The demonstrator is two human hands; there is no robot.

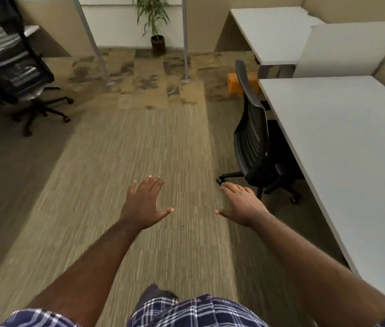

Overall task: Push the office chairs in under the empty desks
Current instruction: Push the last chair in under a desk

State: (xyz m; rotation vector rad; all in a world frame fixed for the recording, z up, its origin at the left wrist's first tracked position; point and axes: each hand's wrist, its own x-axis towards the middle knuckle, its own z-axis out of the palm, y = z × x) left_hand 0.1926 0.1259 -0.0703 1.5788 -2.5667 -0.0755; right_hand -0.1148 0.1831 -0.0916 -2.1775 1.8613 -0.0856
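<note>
You see two black mesh-backed chairs on striped carpet: one chair (255,142) tucked against the near smooth white counter (342,142), its back facing the aisle, another chair (14,74) far left, away from any counter. A second white counter (269,31) stands beyond. Your left hand (143,204) and right hand (243,206) hover flat, each grip wide, holding nothing

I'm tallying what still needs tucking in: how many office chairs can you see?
2. One black chair sits tucked against the near desk on the right; another chair stands out on the floor at far left. Castors at the left edge hint at more.
</note>
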